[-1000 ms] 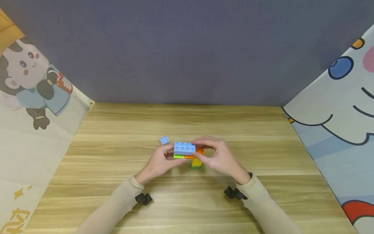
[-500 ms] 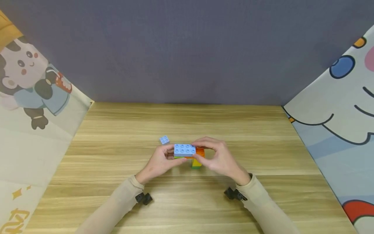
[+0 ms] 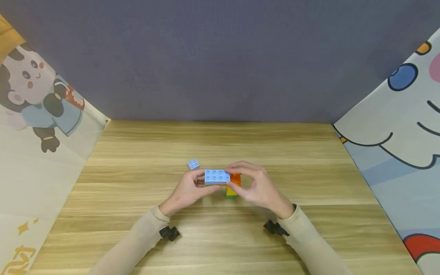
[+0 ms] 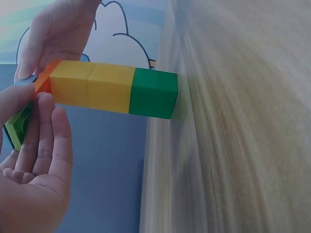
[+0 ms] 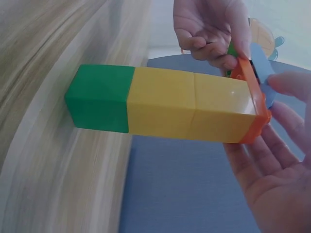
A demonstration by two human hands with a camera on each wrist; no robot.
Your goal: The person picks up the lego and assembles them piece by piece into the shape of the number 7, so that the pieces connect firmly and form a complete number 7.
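The pale-blue brick lies crosswise, long axis left to right, eight round studs upward, over an orange plate capping an upright yellow-and-green column on the bench. The right hand pinches its right end; the left hand grips the lime-green piece under its left.

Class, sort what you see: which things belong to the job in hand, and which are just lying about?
In the job:
left hand
right hand
long blue brick
orange piece
lime piece
two yellow bricks
green brick

Lying about:
small blue brick, loose on the table, possibly for later
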